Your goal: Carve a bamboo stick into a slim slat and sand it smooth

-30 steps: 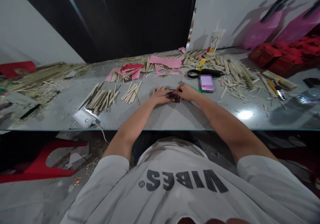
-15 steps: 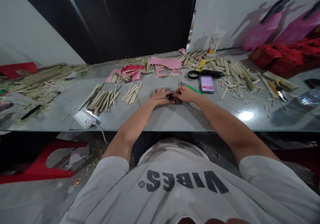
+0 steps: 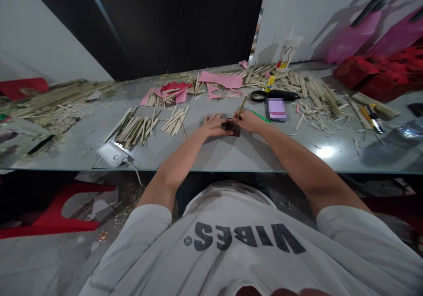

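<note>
On the grey table in front of me lies a small dark brown piece (image 3: 234,129), flat and partly under my fingers. My left hand (image 3: 215,125) rests at its left side, fingers spread, with the thumb against the piece. My right hand (image 3: 247,120) is closed around a thin greenish bamboo strip (image 3: 242,105), which stands tilted above the piece's right edge. Where the strip's lower end meets the piece is hidden by my fingers. Cut bamboo strips (image 3: 175,120) lie to the left of my left hand.
A phone (image 3: 277,109), a black-handled tool (image 3: 282,95) and a green tool (image 3: 262,116) lie right of my hands. Pink paper (image 3: 221,79) and bamboo scraps line the back. A white device (image 3: 112,155) sits front left, a cup (image 3: 288,53) back right.
The bamboo strip in my right hand now leans right and shows more clearly. More of the dark piece is uncovered between my hands. The whole view has shifted slightly.
</note>
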A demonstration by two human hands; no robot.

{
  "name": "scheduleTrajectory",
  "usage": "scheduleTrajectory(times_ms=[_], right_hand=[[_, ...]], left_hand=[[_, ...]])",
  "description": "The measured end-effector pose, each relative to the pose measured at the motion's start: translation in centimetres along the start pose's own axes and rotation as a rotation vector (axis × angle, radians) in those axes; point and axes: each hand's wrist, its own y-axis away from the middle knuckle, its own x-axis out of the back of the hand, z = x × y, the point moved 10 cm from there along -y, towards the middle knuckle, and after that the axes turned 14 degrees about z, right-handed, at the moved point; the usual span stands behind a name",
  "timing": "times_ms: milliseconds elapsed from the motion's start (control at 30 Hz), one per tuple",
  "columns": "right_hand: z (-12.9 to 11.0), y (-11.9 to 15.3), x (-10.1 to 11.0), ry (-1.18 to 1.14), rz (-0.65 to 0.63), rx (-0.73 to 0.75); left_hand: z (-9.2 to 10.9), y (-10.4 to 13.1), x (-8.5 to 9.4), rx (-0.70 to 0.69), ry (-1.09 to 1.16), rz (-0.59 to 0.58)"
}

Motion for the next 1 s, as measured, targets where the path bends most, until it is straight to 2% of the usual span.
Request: scheduleTrajectory(times_ms=[100, 300, 467, 667, 1000], right_hand=[[0.6, 0.1, -0.1, 0.017, -0.017, -0.007], [0.1, 0.2, -1.0, -0.01, -0.066, 0.025], [0.8, -0.1, -0.2, 0.01, -0.054, 0.008], [-0.3, 0.8, 0.4, -0.041, -0.123, 0.062], [-0.4, 0.8, 0.9, -0.056, -0.141, 0.076]], left_hand=[[-0.2, 0.0, -0.1, 0.004, -0.002, 0.003], [-0.3, -0.2, -0.2, 0.011, -0.005, -0.011], [-0.3, -0.2, -0.2, 0.012, -0.003, -0.023], [-0.3, -0.1, -0.1, -0.007, 0.01, -0.033], [-0.2, -0.2, -0.2, -0.001, 0.005, -0.053]])
